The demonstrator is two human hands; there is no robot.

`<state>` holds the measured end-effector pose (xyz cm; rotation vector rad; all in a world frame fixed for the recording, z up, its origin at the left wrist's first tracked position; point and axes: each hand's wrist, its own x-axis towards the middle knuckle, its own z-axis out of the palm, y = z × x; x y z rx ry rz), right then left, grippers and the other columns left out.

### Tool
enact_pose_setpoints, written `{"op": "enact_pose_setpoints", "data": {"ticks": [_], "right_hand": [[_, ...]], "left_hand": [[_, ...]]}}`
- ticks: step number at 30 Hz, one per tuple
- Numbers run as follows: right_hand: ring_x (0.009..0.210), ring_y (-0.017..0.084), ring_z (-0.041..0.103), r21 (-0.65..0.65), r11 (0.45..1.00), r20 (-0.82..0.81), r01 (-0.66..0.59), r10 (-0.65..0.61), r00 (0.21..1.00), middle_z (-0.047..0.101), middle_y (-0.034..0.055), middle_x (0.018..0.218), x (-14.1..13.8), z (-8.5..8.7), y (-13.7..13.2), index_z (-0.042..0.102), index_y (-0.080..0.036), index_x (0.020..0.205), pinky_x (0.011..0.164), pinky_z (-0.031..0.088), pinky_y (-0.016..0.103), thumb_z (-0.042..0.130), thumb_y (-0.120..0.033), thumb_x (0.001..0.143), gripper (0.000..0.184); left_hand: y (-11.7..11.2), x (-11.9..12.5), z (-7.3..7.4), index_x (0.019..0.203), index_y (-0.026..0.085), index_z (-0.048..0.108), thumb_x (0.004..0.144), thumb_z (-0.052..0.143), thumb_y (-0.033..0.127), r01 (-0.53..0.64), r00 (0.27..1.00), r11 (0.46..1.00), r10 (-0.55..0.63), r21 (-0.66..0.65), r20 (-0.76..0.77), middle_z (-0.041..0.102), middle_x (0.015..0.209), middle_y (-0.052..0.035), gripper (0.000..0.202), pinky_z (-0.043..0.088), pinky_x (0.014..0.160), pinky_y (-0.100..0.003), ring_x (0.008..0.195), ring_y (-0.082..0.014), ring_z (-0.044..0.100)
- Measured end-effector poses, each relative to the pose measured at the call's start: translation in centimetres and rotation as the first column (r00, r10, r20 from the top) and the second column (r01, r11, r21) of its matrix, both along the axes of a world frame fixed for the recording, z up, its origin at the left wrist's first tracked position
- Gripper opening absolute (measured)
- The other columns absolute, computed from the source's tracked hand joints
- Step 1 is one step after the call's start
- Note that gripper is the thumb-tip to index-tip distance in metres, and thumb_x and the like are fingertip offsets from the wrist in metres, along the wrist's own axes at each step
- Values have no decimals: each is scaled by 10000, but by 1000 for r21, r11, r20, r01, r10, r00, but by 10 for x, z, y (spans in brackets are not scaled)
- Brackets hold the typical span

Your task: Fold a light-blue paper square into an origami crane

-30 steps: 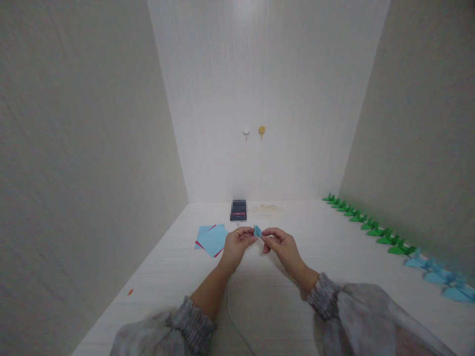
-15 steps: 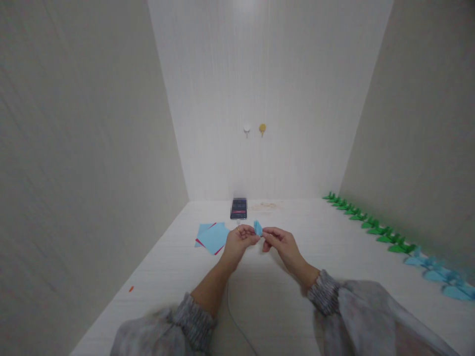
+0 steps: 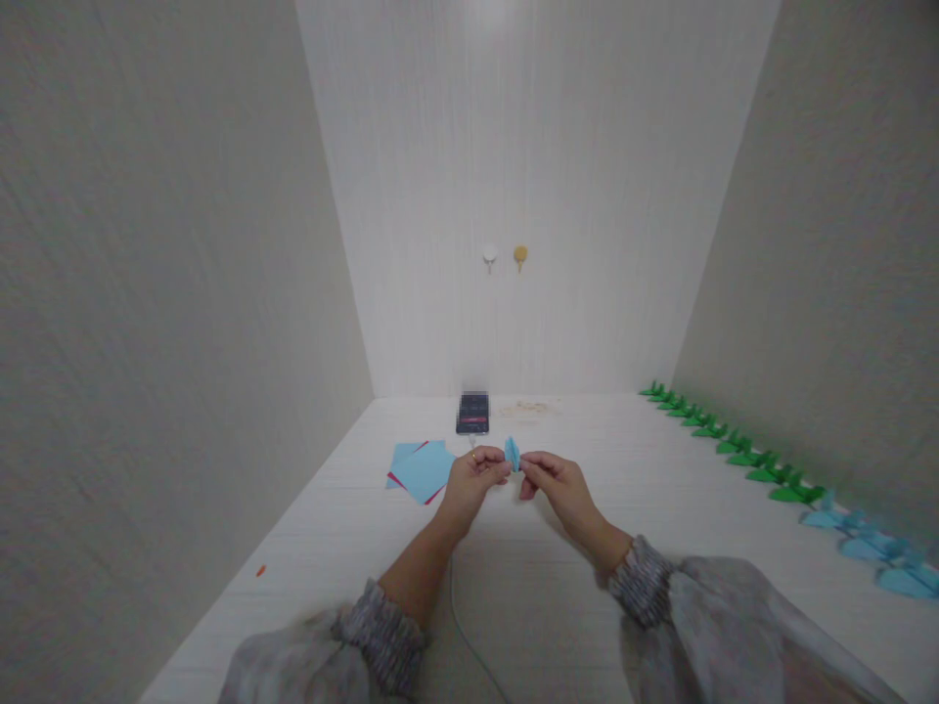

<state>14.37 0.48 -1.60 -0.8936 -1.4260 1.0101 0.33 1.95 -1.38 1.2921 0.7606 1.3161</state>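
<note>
A small piece of folded light-blue paper [image 3: 512,453] is held up between my two hands above the white table. My left hand [image 3: 473,479] pinches its left side between thumb and fingers; a ring shows on one finger. From the right, my right hand [image 3: 558,484] grips the paper's other edge with thumb and forefinger, the remaining fingers curled. The exact folds are too small to make out. Beside my left hand lie several flat square sheets of paper [image 3: 422,469], light blue with red edges showing beneath.
Along the right wall runs a row of folded green paper figures [image 3: 734,450], continued by light-blue ones [image 3: 872,543]. A phone [image 3: 473,413] stands at the back with a white cable [image 3: 462,626] running forward. A small orange scrap [image 3: 261,570] lies at left. Two hooks [image 3: 520,254] hang on the wall.
The folded blue paper has turned slightly between my fingers and looks a little wider open. Both hands stay in nearly the same place.
</note>
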Motion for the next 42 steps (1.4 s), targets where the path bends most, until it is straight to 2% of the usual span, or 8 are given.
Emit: {"op": "enact_pose_setpoints", "data": {"ticks": [7, 12, 18, 26, 32, 38, 42], "right_hand": [[413, 105, 498, -16, 999, 18, 29, -29, 999, 554, -22, 439, -1, 3, -2, 595, -136, 771, 471, 397, 227, 523, -334, 667, 235], [394, 96, 489, -29, 999, -20, 45, -46, 999, 546, -34, 418, -1, 3, 1, 587, -138, 756, 457, 389, 216, 546, -305, 649, 202], [379, 99, 493, -39, 999, -70, 1, -4, 998, 552, -37, 419, -2, 4, -2, 561, -139, 772, 439, 394, 217, 563, -309, 639, 216], [426, 107, 508, -33, 999, -23, -29, 28, 999, 568, -8, 460, -2, 8, -7, 600, -128, 813, 474, 409, 225, 515, -360, 688, 277], [427, 107, 498, -9, 1000, 13, 20, -20, 1000, 556, -14, 448, -1, 5, -3, 613, -135, 831, 479, 409, 227, 523, -365, 678, 290], [414, 101, 487, -7, 998, 7, 68, -68, 998, 546, -20, 435, -1, 3, -1, 618, -134, 786, 466, 396, 221, 547, -343, 657, 255], [411, 102, 497, -48, 999, -26, 1, -2, 1000, 553, -17, 432, -3, 7, -4, 614, -131, 765, 474, 405, 226, 543, -352, 656, 257]], "left_hand": [[-3, 0, 1, 615, 127, 561, 496, 671, 236, 8, 999, 1000, -8, 8, 35, 589, 746, -18, 196, 410, 587, -228, 598, -88, 510], [0, 0, -1, 637, 127, 572, 492, 675, 225, -1, 1000, 1000, 1, 5, 5, 591, 659, -5, 203, 396, 596, -226, 586, -89, 514], [-2, 0, -1, 645, 128, 556, 505, 670, 232, 10, 1000, 1000, -10, -6, -26, 570, 571, 10, 208, 388, 574, -222, 531, -84, 502], [-4, 1, 3, 663, 133, 560, 600, 596, 301, 3, 1000, 999, -3, 39, -10, 580, 599, -2, 183, 410, 623, -238, 578, -103, 523], [-4, 1, 5, 670, 129, 563, 593, 598, 329, 0, 1000, 1000, 0, 7, -19, 580, 597, -8, 217, 417, 623, -245, 574, -107, 528], [-2, 1, 2, 683, 134, 519, 558, 635, 259, -8, 1000, 999, 8, 38, 6, 549, 562, 17, 211, 413, 576, -227, 533, -88, 514], [-1, 0, 3, 723, 142, 496, 541, 639, 245, -14, 1000, 1000, 13, 25, 17, 550, 596, 15, 253, 413, 551, -222, 534, -88, 517]]}}
